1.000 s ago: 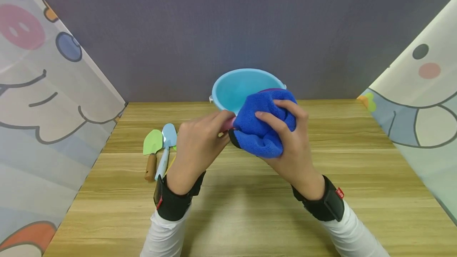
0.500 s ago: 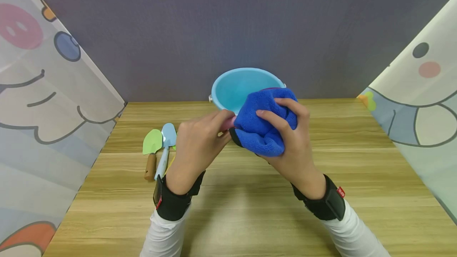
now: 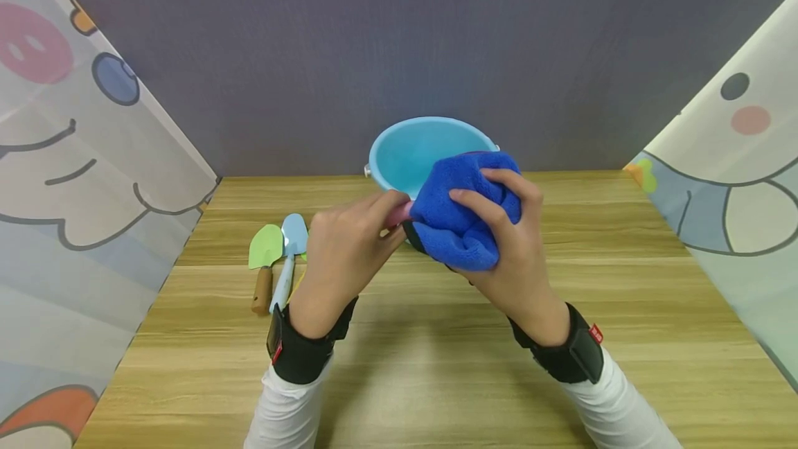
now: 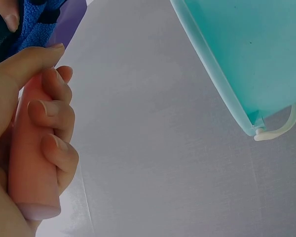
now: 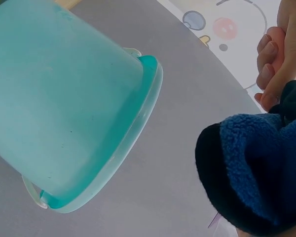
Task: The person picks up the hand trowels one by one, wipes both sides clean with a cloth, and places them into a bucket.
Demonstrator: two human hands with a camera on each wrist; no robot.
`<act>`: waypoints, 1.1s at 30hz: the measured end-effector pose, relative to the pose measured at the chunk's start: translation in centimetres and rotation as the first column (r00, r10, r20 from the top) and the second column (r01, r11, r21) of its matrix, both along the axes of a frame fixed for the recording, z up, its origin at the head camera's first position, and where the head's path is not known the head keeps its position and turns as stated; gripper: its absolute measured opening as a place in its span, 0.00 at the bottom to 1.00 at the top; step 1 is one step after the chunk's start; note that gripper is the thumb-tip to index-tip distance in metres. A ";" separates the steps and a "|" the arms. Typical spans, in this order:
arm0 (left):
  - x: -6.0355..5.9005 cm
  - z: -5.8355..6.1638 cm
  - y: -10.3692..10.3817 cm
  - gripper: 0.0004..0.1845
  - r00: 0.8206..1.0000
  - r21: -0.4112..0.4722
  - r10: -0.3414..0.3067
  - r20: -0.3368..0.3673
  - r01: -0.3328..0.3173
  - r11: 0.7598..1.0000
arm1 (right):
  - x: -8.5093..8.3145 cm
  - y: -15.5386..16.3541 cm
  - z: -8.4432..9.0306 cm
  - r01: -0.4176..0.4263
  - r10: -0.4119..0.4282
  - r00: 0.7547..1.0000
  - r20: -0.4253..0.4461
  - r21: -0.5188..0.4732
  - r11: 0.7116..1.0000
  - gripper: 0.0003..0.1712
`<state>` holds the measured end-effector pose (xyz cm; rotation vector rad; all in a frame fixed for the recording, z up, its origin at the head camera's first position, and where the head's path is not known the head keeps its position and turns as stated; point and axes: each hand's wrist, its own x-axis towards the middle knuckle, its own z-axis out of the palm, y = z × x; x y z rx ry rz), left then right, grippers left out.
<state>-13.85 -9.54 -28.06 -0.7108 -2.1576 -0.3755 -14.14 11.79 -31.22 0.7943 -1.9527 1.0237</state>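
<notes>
In the head view my left hand (image 3: 349,248) grips the pink handle (image 4: 34,148) of a small shovel, its fingers curled round it in the left wrist view. The shovel's purple head (image 4: 70,19) is mostly hidden by a blue towel (image 3: 464,206) with a black edge. My right hand (image 3: 520,269) holds the towel bunched around that head, two fingers spread over its top. Both hands are above the table, in front of a light blue bucket (image 3: 399,154). The towel covers part of the bucket's rim in the head view.
Left of my left hand lie a green shovel (image 3: 266,244) with a brown handle and a light blue shovel (image 3: 295,233). A yellow-handled item behind my left wrist is mostly hidden. A dark grey wall (image 3: 312,54) rises at the table's (image 3: 623,310) back edge; printed panels flank both sides.
My right hand and the towel have shifted very slightly to the right. My left hand keeps its grip on the shovel handle, and the bucket and other shovels lie as before.
</notes>
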 end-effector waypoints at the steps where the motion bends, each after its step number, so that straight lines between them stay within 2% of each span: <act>1: 0.0 0.0 0.0 0.08 1.000 -0.001 0.001 -0.002 -0.001 1.000 | 0.0 0.0 0.0 0.000 0.000 1.000 -0.002 -0.003 1.000 0.31; 9: -0.2 0.1 -0.1 0.08 1.000 -0.005 -0.002 0.003 0.002 1.000 | -0.2 0.0 0.2 0.001 -0.001 1.000 -0.021 -0.010 1.000 0.30; 19: 0.0 0.2 -0.5 0.07 1.000 -0.003 0.006 0.029 -0.006 1.000 | -0.2 0.2 0.4 0.014 -0.015 1.000 0.026 0.007 1.000 0.31; 33: 0.0 0.2 -0.7 0.09 0.998 0.025 -0.012 0.055 0.011 1.000 | -0.3 0.7 0.6 0.036 -0.035 0.998 0.047 -0.029 0.999 0.33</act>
